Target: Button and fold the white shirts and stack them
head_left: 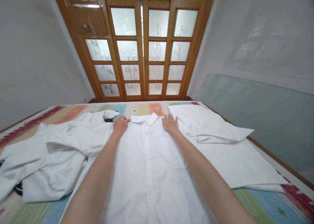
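A white button-up shirt lies front side up before me, its collar at the far end and its button strip running toward me. My left hand is closed at the shirt's left shoulder, fingers curled over and thumb by the collar. On the opposite shoulder rests my right hand, laid flat with its fingers apart. Both forearms reach over the shirt's sides, hiding parts of its edges.
To the left lies a crumpled white garment with dark patterned cloth showing from under it. Another white garment is spread at the right. Beneath everything is a colourful striped bed cover. A pale green panel borders the right side; wooden glazed doors stand behind.
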### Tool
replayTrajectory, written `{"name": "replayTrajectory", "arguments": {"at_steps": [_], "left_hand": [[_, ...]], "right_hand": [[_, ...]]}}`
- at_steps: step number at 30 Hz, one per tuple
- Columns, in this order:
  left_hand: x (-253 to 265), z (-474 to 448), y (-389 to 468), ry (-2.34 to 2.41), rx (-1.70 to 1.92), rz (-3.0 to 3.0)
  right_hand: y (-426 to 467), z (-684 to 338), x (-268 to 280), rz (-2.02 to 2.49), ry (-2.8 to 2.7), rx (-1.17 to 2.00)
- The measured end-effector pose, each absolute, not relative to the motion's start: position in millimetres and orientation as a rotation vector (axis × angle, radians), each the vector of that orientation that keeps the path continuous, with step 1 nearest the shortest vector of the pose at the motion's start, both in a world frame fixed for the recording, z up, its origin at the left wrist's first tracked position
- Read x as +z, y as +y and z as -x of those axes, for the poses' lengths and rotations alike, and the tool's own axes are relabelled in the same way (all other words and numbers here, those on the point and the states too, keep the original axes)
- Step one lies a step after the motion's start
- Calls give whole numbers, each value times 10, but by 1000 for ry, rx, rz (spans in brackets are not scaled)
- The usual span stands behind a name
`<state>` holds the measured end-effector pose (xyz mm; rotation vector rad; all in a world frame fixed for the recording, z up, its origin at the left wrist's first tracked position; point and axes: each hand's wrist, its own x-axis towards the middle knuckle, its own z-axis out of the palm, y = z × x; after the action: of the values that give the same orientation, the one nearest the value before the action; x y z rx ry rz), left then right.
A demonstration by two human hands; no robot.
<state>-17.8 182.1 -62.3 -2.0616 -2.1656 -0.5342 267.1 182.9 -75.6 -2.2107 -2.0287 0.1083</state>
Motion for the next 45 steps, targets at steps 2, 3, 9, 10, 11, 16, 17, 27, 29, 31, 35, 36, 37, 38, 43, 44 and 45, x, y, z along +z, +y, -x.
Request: {"name": "replayTrajectory", "arguments": {"at_steps": [2,3,9,10,11,16,17,27,29,31,35,36,37,38,43,44,45], "left_hand": [[-622,216,1825,-2158,-521,2100],[-615,238,1828,-2158,-503,2123],[-475,343,1887,-2215,-233,2215],[-443,351,1902,-2209,-208,2224],[-412,354,1916,-2203,-195,2231],[-311,337,1969,-2318,-142,2191],[-310,337,1975,-2342,-141,2172],[-559,518,1891,-2433,-844,2211],[-594,520,1871,-2378,-1028,2251],[-619,512,1867,-2309,-1143,2296],[-667,493,1879,-2193,-1211,2273],[-680,488,1879,-2164,-1216,2248],[-692,482,1877,-2129,-1219,2230],[-704,476,1873,-2089,-1221,2222],[-738,434,1837,-1921,-1171,2220],[-739,425,1835,-1913,-1150,2227],[-740,417,1835,-1909,-1127,2240]], "right_hand": [[1856,-2708,-763,2180,-2046,88],[1874,-2737,-759,2156,-2059,77],[2027,-3012,-581,2024,-2135,19],[2050,-3049,-541,2020,-2143,21],[2070,-3078,-506,2011,-2153,29],[2112,-3158,-466,1977,-2141,64],[2110,-3175,-481,1993,-2121,59],[2081,-3267,-560,2162,-1937,46],[2109,-3222,-541,2108,-2008,-4],[2152,-3155,-527,2007,-2085,1],[2275,-2950,-562,1724,-2168,192],[2310,-2890,-587,1654,-2169,237],[2345,-2832,-618,1594,-2162,271],[2378,-2778,-653,1550,-2145,294],[2449,-2639,-835,1529,-1901,362],[2443,-2639,-863,1515,-1837,383],[2434,-2645,-887,1490,-1779,406]]}}
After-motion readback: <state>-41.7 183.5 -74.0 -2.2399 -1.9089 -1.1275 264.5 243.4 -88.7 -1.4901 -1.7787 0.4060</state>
